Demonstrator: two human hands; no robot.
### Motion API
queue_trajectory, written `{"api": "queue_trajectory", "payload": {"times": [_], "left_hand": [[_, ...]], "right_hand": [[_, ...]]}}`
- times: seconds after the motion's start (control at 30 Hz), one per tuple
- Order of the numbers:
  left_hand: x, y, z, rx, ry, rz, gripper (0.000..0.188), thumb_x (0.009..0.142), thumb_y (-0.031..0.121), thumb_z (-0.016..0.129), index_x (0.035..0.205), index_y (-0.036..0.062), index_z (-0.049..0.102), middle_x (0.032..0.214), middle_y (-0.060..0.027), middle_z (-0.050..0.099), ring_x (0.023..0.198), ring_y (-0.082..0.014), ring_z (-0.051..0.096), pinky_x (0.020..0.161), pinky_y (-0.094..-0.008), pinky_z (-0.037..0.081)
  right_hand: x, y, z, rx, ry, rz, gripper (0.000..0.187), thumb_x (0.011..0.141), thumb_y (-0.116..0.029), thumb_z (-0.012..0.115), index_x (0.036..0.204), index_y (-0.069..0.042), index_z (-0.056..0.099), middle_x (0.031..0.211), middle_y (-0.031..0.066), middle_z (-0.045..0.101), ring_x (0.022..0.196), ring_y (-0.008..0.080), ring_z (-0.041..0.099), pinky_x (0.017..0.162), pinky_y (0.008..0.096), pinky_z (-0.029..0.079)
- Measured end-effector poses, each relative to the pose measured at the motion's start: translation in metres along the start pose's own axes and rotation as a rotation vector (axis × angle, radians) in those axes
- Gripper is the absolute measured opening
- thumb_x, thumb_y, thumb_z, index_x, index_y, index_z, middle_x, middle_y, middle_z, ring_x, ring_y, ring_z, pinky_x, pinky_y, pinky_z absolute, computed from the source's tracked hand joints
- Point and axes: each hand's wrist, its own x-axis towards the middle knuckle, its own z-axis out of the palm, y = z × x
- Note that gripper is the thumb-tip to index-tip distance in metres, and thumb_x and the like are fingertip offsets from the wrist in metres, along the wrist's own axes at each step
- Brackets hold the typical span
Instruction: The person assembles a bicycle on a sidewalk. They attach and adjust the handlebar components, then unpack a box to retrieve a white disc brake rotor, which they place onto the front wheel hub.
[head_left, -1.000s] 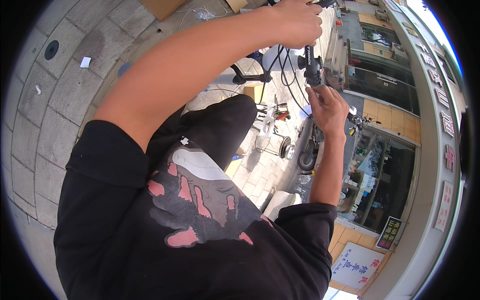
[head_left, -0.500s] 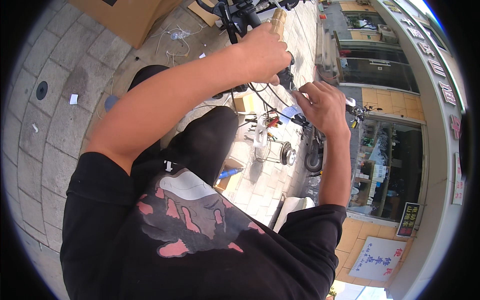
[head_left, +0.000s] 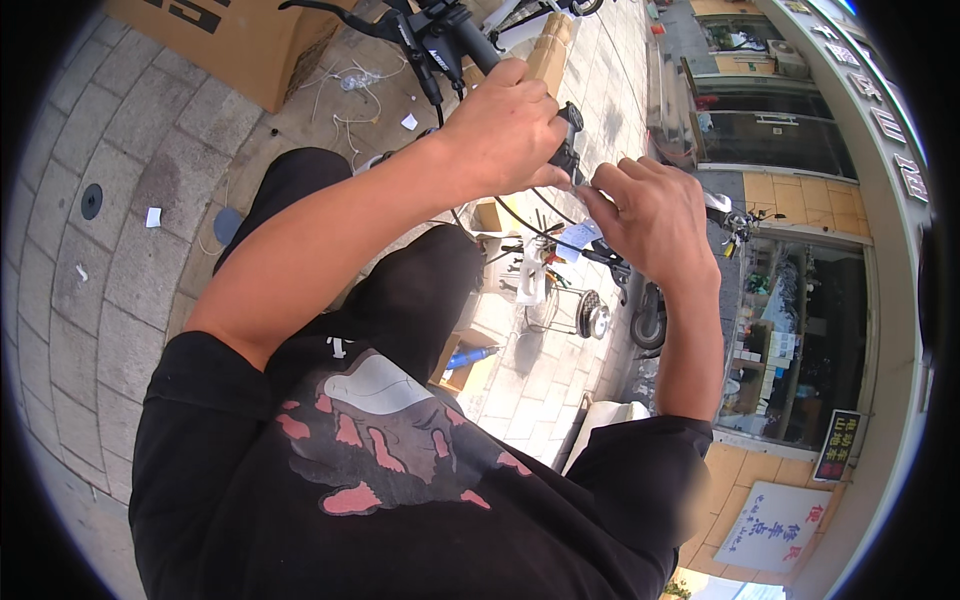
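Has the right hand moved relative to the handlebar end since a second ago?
Yes. The right hand has closed in on the left hand at the black handlebar end; earlier it sat lower, clearly apart from it.

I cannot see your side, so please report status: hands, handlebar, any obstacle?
Left hand closed on black handlebar end. Right hand pinching at the grip tip beside it. Black cables hang under the hands; nothing blocks them.

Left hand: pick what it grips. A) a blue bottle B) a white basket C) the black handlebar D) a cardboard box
C: the left hand is wrapped around the black handlebar, with the right hand pinching at the grip end beside it.
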Motion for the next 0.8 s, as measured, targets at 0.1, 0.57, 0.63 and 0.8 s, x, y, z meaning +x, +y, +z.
{"api": "queue_trajectory", "payload": {"times": [0.1,0.57,0.63,0.8], "left_hand": [[0.0,0.0,0.002,0.002,0.017,-0.004,0.057,0.083,0.066,0.09,0.091,0.0101,0.084,0.091,-0.0021,0.078,0.107,-0.0228,0.072,0.117,-0.0448,0.042],[0.001,0.006,-0.002,0.005,-0.013,-0.005,0.052,0.086,0.062,0.09,0.093,0.0102,0.086,0.095,-0.0024,0.081,0.107,-0.0215,0.073,0.113,-0.0414,0.043],[0.001,0.005,0.001,-0.001,0.042,0.0,0.051,0.081,0.061,0.092,0.089,0.0119,0.084,0.09,-0.0008,0.078,0.103,-0.0216,0.072,0.114,-0.043,0.043],[0.0,0.005,-0.003,0.018,0.03,0.009,0.055,0.087,0.066,0.088,0.092,0.011,0.086,0.094,-0.0017,0.08,0.108,-0.0221,0.072,0.113,-0.043,0.043]], "right_hand": [[0.004,-0.001,-0.005,-0.026,-0.046,-0.004,0.026,0.101,-0.029,0.082,0.086,-0.011,0.071,0.077,0.0081,0.071,0.079,0.0335,0.074,0.071,0.0492,0.057],[0.046,-0.019,-0.022,-0.255,-0.294,-0.084,0.02,0.095,-0.024,0.086,0.084,-0.011,0.076,0.072,0.0106,0.076,0.08,0.0333,0.08,0.074,0.0475,0.06],[0.039,-0.014,-0.025,-0.197,-0.259,-0.063,0.02,0.096,-0.024,0.086,0.086,-0.011,0.075,0.072,0.0106,0.076,0.08,0.0338,0.079,0.073,0.0485,0.06],[0.015,0.017,0.006,-0.221,-0.171,-0.007,0.02,0.099,-0.024,0.084,0.095,-0.01,0.07,0.078,0.011,0.076,0.078,0.0353,0.079,0.071,0.0511,0.059]]}}
